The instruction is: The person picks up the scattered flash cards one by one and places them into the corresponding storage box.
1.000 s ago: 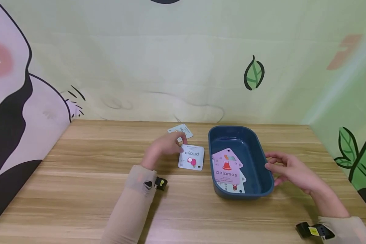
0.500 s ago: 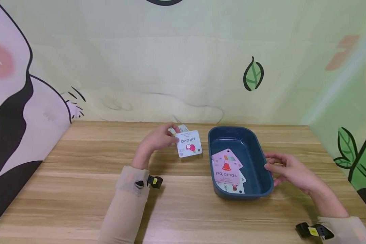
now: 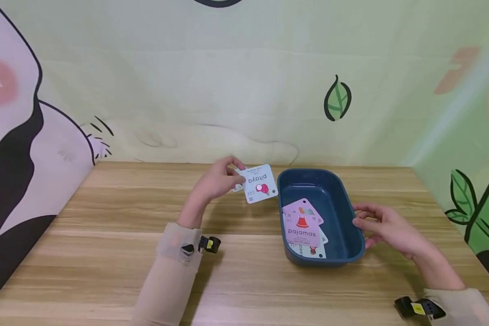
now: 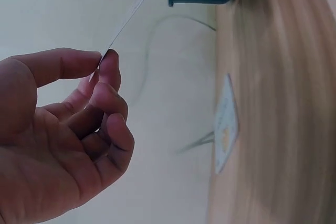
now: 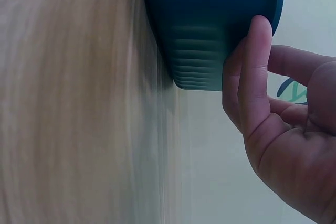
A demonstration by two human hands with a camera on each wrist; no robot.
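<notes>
My left hand (image 3: 216, 181) pinches a pale blue card (image 3: 261, 183) by its left edge, between thumb and fingers. The card reads "pitaya" upside down and has a pink fruit picture. In the left wrist view this card (image 4: 126, 22) is nearly edge-on and raised above the table. Another pale card (image 4: 227, 127) lies on the wood below; in the head view it is mostly hidden. My right hand (image 3: 391, 228) touches the right outer wall of a dark blue bin (image 3: 342, 226). Its fingers (image 5: 254, 77) lie fairly straight against that wall, near the rim.
Inside the bin, at its left side, lie a pink "pajamas" card (image 3: 303, 233), another pink card (image 3: 303, 207) and a white card (image 3: 309, 251) under them. The wooden table (image 3: 106, 253) meets a printed backdrop (image 3: 187, 90) at its far edge.
My left hand has lifted the pitaya card off the table, carried it away from me, and then moved it right towards the bin. The right hand and the bin have stayed put.
</notes>
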